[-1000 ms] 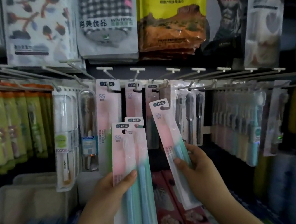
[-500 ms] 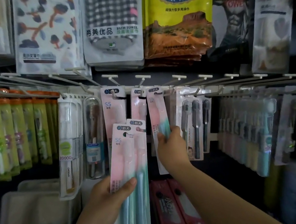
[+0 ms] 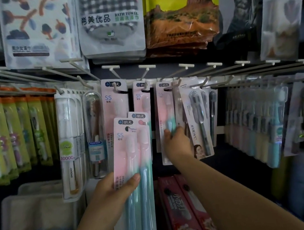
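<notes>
At rack (image 3: 218, 64), right fingers (image 3: 180, 130) around toothbrush pack (image 3: 163, 109)

Only one cam, on my head, wide-angle. It faces fwd & a bit down, straight at the dark shop display wall with white wire hooks (image 3: 166, 62), which fills the frame edge to edge. Very near: my left hand (image 3: 117, 188), gripping two pink-and-green card toothbrush packs (image 3: 133, 153), & my right hand (image 3: 177, 142), holding a hung pink toothbrush pack (image 3: 163, 111), reach in from the bottom edge, forearms long in the fg. Top edge crops the yellow plastic towel bag (image 3: 182, 10); hook rows bend toward the left & right edges.
</notes>
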A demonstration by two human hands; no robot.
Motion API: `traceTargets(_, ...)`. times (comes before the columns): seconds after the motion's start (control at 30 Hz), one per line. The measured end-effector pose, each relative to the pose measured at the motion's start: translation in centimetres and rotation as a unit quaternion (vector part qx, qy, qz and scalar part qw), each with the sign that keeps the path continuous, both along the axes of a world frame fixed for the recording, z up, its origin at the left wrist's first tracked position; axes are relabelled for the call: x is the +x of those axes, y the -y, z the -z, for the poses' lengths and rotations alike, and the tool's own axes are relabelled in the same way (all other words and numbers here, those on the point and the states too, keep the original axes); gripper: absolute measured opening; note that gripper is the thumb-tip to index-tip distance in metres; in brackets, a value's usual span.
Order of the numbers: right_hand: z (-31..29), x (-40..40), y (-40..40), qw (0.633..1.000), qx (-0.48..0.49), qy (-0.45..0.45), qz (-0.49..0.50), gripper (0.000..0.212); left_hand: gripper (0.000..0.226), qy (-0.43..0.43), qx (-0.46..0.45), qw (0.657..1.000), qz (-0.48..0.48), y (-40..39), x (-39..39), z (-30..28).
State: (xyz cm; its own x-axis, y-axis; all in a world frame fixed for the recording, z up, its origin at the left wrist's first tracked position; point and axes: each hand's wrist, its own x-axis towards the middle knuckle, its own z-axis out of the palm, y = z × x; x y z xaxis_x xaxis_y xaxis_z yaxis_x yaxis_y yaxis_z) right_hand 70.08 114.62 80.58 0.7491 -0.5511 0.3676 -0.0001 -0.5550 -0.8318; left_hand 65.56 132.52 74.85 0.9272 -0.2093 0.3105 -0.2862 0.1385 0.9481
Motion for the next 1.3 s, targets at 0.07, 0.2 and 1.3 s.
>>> traceTargets(0.07,0.0,0.9,0.5,1.000,-0.010,-0.014,0.015,0.041,0.016,0.000,0.006,1.000,0.006,0.0,0.2,0.1)
traceTargets(0.2,-0.1,1.9,1.0,0.994,-0.049,-0.082,0.049,0.044,0.018,-0.009,0.000,1.000,0.018,0.2,0.2,0.2)
traceTargets(1.3,0.2,-5.4,2.7,0.991,-0.086,-0.021,-0.096,0.029,0.011,-0.027,-0.026,0.999,-0.017,2.3,-0.4,0.2)
